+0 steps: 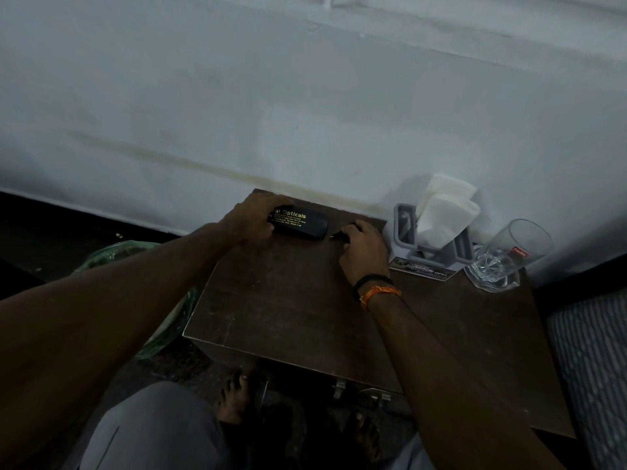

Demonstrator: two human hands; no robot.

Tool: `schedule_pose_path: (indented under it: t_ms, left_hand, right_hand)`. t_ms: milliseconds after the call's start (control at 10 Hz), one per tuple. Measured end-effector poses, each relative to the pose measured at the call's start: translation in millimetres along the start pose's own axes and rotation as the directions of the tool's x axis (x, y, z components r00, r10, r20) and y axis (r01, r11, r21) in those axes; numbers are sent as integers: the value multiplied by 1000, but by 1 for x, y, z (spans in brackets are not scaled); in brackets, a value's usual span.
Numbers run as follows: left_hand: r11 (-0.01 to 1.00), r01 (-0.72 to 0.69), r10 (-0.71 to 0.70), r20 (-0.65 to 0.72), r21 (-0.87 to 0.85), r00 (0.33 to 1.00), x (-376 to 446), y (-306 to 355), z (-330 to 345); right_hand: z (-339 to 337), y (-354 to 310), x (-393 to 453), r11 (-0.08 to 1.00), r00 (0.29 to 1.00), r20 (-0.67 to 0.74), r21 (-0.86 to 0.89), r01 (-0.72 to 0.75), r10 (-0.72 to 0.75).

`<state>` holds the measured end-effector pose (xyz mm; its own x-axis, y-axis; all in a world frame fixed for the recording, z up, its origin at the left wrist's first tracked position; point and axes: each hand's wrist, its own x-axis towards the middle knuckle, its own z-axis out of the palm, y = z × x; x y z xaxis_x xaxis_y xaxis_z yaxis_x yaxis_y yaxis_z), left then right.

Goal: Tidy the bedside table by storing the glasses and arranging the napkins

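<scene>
Head view: left hand [252, 217] grips the glasses case [300, 223] on the tabletop [288, 300]; right hand [363, 247] pinches something dark, likely glasses; steady the case first

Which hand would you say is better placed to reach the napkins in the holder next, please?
Right, probably. The right hand lies just beside the grey holder with the napkins, while the left hand grips the glasses case at the far side.

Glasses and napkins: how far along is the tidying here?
Done: the napkins stand in the grey holder. In hand: the left hand holds the closed black glasses case on the table; the right hand grips something dark beside it. Whether the glasses are stored cannot be told.
</scene>
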<state>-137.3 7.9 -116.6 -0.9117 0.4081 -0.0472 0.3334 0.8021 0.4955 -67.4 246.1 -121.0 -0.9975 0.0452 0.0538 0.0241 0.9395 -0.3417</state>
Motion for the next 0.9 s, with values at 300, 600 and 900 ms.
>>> schedule_pose_path:
  t_ms: [300,600,900]
  left_hand:
    - [1000,14,-13,22,-9,1000,-1,4,0]
    - [997,10,-12,31,74,999,-8,11,-8]
    - [993,2,8,-83,119,996,-38,60,0]
  right_hand:
    - [-2,0,-3,1000,1000,27,-8,0,0]
    - [-7,0,-7,1000,1000,27,24,9,-10]
    - [-33,-5,-52,988,988,-153,154,15,9]
